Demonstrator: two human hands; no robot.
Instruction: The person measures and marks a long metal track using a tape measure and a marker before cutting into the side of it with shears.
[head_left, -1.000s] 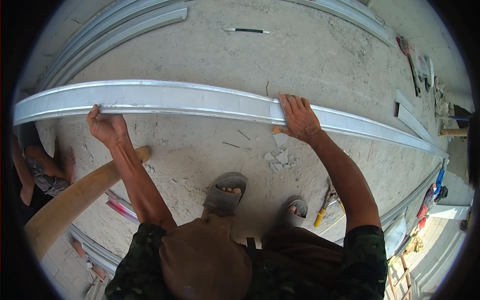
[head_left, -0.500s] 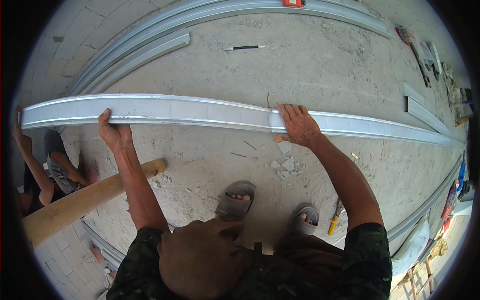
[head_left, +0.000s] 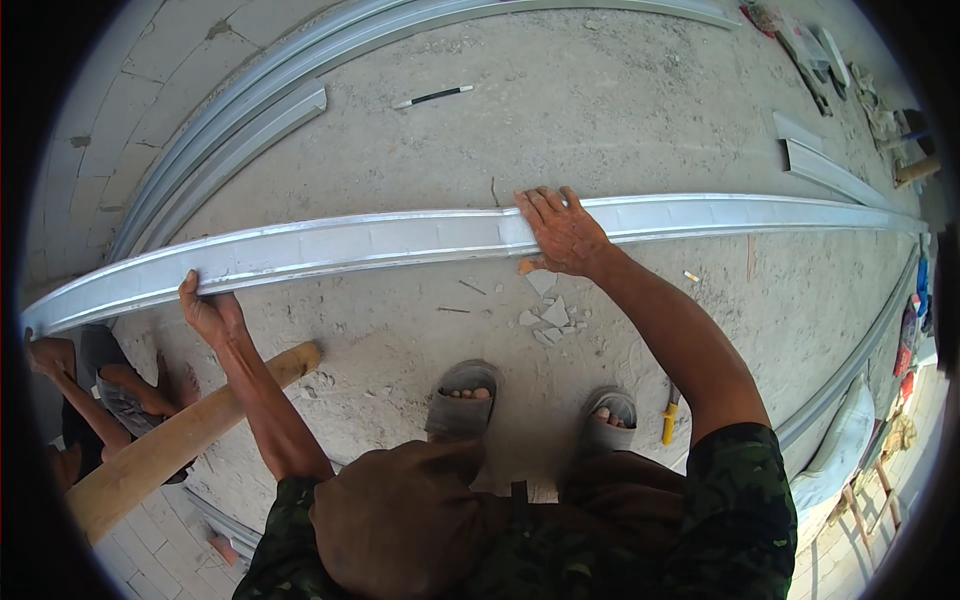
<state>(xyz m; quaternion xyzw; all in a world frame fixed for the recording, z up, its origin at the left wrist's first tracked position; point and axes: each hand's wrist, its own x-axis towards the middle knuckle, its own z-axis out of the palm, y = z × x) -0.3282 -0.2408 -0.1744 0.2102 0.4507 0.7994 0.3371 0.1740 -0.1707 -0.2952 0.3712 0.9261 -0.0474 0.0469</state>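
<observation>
A long silver metal channel runs across the view from far left to right. My left hand grips its lower edge left of the middle, thumb on the face and fingers underneath. My right hand is closed over the channel beside an overlapping joint, fingers at the far edge. The thumb's hold is partly hidden. At the left end, another person's hand is on the channel.
A round wooden pole slants between me and the crouching person. Broken grey shards and a yellow-handled tool lie near my sandals. More channels, a black-and-white pen and an offcut lie farther out.
My view has turned, so the channel's left end sits lower and its right end higher in the picture. Both my hands keep their hold. The red item at the top is out of view.
</observation>
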